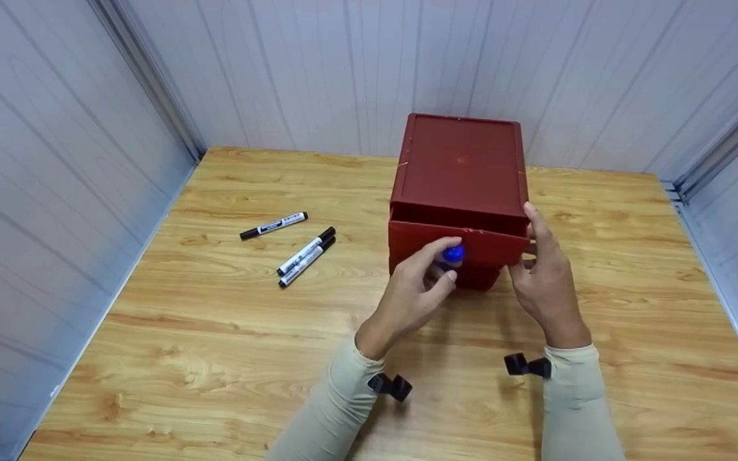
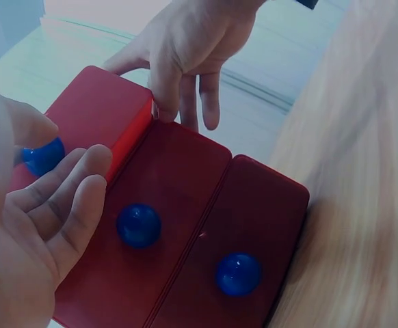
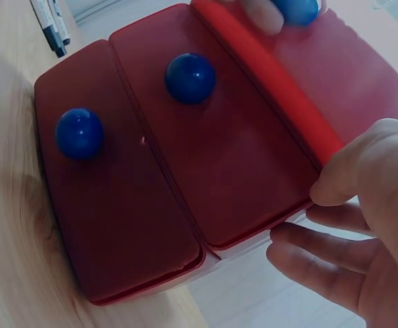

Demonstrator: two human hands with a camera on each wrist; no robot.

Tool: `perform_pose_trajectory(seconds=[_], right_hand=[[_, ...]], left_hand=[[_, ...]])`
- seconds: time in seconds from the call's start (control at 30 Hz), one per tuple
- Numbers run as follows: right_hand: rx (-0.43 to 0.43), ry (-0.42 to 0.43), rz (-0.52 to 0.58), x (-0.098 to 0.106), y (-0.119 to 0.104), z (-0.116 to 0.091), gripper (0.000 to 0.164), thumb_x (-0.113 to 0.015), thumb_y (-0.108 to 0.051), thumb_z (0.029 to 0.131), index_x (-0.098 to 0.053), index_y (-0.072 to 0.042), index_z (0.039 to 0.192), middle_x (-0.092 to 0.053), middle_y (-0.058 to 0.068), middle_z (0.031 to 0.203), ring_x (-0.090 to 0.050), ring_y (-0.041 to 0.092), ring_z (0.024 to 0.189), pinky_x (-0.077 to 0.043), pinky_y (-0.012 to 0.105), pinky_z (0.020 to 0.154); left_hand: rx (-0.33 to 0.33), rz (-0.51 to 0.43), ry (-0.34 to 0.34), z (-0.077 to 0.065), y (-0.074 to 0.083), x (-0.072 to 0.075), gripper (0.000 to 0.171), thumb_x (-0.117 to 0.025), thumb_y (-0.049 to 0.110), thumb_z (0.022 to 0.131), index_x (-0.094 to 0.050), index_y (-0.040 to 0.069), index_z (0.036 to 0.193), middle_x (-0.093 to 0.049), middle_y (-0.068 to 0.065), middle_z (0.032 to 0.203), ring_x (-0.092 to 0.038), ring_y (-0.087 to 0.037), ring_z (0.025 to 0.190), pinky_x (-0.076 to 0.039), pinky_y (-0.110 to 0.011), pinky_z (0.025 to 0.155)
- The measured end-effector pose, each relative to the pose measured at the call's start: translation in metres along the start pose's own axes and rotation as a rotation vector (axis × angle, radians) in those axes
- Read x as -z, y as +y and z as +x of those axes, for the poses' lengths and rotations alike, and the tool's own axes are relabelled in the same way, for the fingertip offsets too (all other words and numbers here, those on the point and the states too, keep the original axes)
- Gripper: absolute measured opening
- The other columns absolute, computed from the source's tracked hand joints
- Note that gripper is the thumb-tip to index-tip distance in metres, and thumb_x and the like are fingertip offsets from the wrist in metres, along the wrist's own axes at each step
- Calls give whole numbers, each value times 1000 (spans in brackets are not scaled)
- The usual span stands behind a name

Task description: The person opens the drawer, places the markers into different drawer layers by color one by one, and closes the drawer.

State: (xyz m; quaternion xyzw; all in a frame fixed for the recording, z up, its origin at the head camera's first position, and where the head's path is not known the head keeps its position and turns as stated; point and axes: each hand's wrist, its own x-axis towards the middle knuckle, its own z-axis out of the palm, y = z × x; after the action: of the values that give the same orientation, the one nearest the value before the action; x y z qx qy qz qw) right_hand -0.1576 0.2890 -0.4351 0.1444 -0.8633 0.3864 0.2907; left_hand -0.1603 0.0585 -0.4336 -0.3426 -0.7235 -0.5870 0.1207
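Observation:
A dark red three-drawer box [image 1: 465, 169] stands on the table, its top drawer [image 1: 414, 240] pulled slightly out. My left hand [image 1: 414, 291] pinches that drawer's round blue knob [image 1: 453, 253] between thumb and fingers. At the box's right side is my right hand [image 1: 545, 282]. Its thumb touches the front edge by the top drawer, while the other fingers extend along the side, as the right wrist view shows. The middle drawer [image 2: 178, 171] and bottom drawer [image 2: 264, 205] are closed, each with a blue knob. What the drawers hold is hidden.
Left of the box lie a black-and-white marker [image 1: 274, 225] and a pair of similar markers [image 1: 308, 259] side by side. Pale panelled walls [image 1: 318, 70] bound the wooden table [image 1: 215, 358] at the back and both sides.

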Motion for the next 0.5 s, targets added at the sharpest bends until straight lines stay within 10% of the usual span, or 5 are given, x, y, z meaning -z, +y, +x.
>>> perform_pose_trajectory(seconds=[0.5], right_hand=[[-97,-55,90,5,0,-1,68,-58,-4,100,-31,-24,158,-58,16,127,-63,29,106,-44,12,88]], left_hand=[[-5,-33,-9,-24,13,4,44,-62,-3,94,-58,7,137,-67,-8,99,-64,-14,77,-54,-26,66]])
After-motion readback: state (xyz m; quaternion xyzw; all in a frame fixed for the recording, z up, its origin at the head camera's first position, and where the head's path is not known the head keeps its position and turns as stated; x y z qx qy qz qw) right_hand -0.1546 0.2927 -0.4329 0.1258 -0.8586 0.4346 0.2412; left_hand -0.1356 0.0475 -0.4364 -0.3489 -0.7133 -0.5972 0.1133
